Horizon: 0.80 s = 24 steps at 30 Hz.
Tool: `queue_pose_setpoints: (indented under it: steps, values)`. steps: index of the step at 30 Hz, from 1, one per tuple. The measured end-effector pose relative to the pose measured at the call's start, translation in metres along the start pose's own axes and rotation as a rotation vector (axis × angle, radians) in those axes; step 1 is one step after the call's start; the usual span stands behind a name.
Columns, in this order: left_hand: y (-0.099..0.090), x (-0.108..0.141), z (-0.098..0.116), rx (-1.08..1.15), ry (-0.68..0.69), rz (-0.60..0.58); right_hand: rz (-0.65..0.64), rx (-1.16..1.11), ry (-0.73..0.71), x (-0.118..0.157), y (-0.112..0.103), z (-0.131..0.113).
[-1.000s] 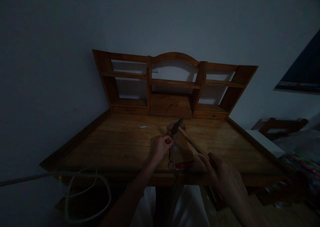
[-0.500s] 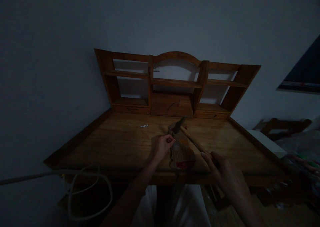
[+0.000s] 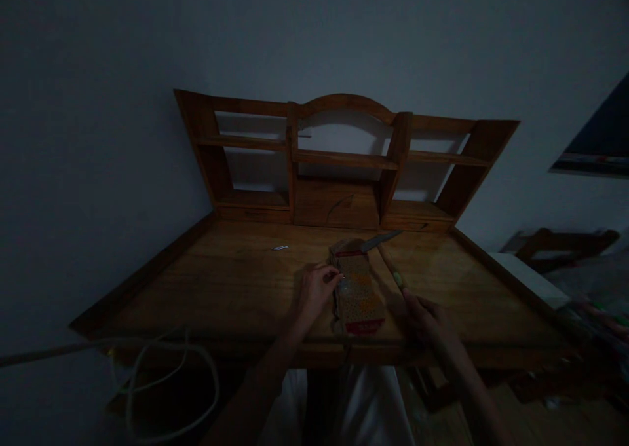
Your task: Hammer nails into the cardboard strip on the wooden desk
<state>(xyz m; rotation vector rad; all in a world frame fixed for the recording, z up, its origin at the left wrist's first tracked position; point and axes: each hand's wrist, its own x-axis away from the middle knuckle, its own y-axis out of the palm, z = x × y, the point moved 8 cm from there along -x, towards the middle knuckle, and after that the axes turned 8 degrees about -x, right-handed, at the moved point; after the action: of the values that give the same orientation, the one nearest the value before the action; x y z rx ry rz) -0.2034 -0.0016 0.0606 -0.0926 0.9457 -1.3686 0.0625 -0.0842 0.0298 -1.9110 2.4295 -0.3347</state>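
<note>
A brown cardboard piece [image 3: 361, 292] with red and orange print lies on the wooden desk. My left hand [image 3: 317, 289] is at its left edge, thumb and fingertips pinched together over it; what they hold is too small to make out. In my right hand [image 3: 425, 315] is the wooden handle of a hammer [image 3: 392, 266]. Its dark, long metal head is tilted above the far right corner of the cardboard, apart from my left hand.
Several thin, shiny pieces [image 3: 280, 247] lie on the desk [image 3: 236, 282] left of the cardboard. A wooden shelf unit [image 3: 339, 161] stands along the back. A pale cable [image 3: 171, 344] loops at the lower left. A chair [image 3: 570, 243] is at the right.
The hammer head has swung right, away from my left fingers, uncovering the far end of the cardboard. My right hand has moved slightly left. My left hand keeps its pinch.
</note>
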Motion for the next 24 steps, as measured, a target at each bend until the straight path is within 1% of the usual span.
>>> queue_pose_setpoints:
  steps: [3,9,13,15,20,24]
  values:
    - [-0.006,0.001,0.007,-0.058,0.045,0.026,-0.027,-0.145,0.113,-0.002,0.001,0.014]
    - [-0.003,0.003,0.014,-0.120,0.062,-0.036,-0.037,-0.216,0.155,-0.002,0.001,0.018]
    - [0.000,0.001,0.016,-0.173,0.070,-0.051,-0.010,-0.202,0.150,0.001,-0.001,0.013]
    - [0.000,0.000,0.017,-0.207,0.082,-0.052,-0.017,-0.161,0.138,0.001,-0.001,0.011]
    - [0.001,0.000,0.019,-0.263,0.110,-0.057,-0.051,-0.050,0.046,-0.003,0.001,0.006]
    - [0.003,0.001,0.018,-0.269,0.103,-0.055,-0.019,0.010,0.024,-0.006,0.000,0.008]
